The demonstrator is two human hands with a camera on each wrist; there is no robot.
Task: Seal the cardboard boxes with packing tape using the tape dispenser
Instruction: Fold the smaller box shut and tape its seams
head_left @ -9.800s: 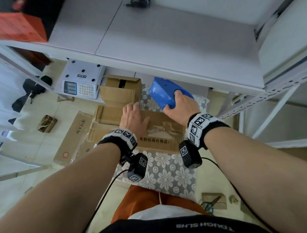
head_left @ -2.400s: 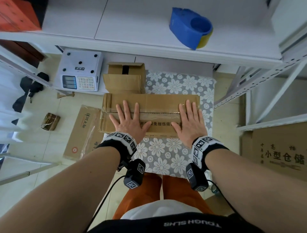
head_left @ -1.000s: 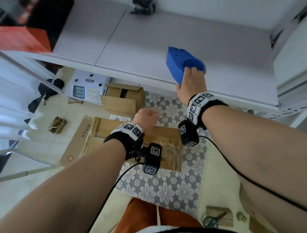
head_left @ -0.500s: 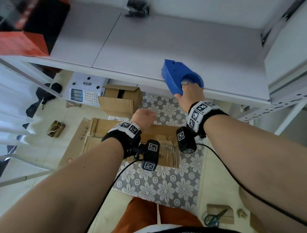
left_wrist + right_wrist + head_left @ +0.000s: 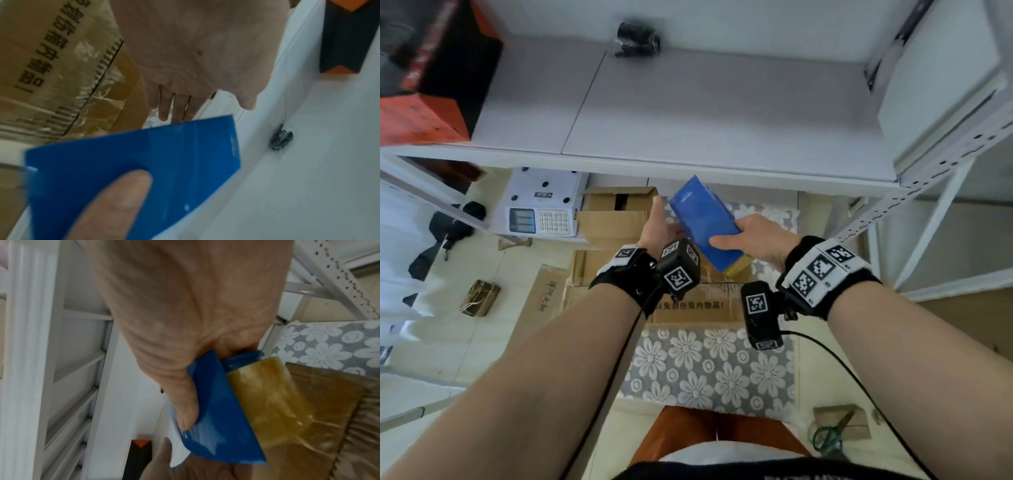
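My right hand [image 5: 748,236] grips the blue tape dispenser [image 5: 705,222] in the air, below the shelf edge and above the box. Its thumb lies on the dispenser's blue side [image 5: 144,162], and the fingers curl into the dispenser [image 5: 216,418] beside the yellowish tape roll [image 5: 267,394]. My left hand [image 5: 662,228] is open with straight fingers [image 5: 174,105] right beside the dispenser's left side; contact is unclear. The closed cardboard box [image 5: 688,301], with printed text and tape along its seam, lies on the floral cloth [image 5: 705,370] under both hands.
A white shelf [image 5: 688,120] spans the top, bearing a red and black box [image 5: 431,85] and a small black object [image 5: 637,37]. Below it stand a white scale [image 5: 541,209] and an open carton [image 5: 616,212]. Flat cardboard [image 5: 541,294] lies left; scissors [image 5: 832,435] lie lower right.
My right hand took the dispenser off the shelf and brought it down over the box. My left hand opened from a loose fist and rose beside it.
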